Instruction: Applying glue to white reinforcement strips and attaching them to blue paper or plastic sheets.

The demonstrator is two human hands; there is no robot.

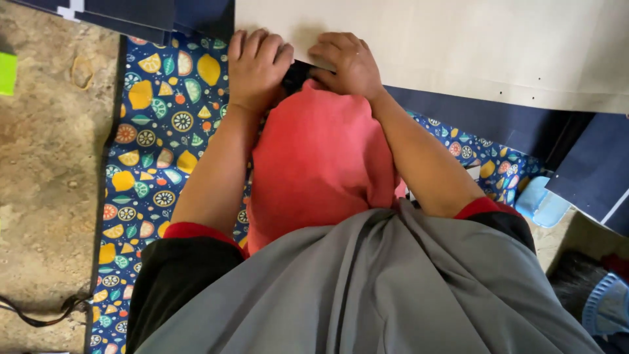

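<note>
Large pale board (458, 46) across the top, over a fruit-patterned mat (157, 131). Red cloth (321, 157) draped on the lap, just below. Both hands, left hand (257, 65) and right hand (347, 65), close together, fingers curled at the board's edge around something dark. Best pressed evenly. Hidden: the dark thing; grip unclear.

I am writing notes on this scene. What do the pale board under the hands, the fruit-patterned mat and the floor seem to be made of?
The pale board looks like plywood or laminated wood: flat, matte beige, faint grain. The patterned mat seems plastic or coated fabric, smooth with printed citrus slices. The floor looks like rough concrete or stone, mottled and uneven. The left hand and right hand press at the board's edge.
</note>
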